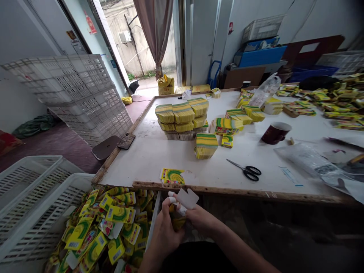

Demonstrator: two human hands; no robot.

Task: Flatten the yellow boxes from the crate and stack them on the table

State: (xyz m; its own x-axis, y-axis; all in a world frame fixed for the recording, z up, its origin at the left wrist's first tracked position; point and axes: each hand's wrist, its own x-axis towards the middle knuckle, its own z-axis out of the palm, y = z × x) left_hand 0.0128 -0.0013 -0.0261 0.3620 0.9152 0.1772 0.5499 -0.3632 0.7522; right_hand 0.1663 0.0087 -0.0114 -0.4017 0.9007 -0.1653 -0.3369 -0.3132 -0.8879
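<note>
- White slatted plastic crate [49, 223], heaped with loose yellow-and-green printed cartons [121, 214]: stands against the table, presumably for short reaching.
- Left hand [166, 229], fingertips wrapped white: fingers curled closed around a small yellow cardboard carton [178, 223], seemingly to steady it.
- Said carton: between both hands, just below the table edge, partly hidden; white card flap [188, 198] rises above, apparently its own.
- Right hand [197, 220]: fingers drawn in on the carton's other side; exact pinch hidden.
- Tight single yellow-green stack [206, 146]: squared up, probably for tidy counting.
- Black-handled steel scissors [246, 170]: on the white-topped wooden-edged table [148, 167], untouched.
</note>
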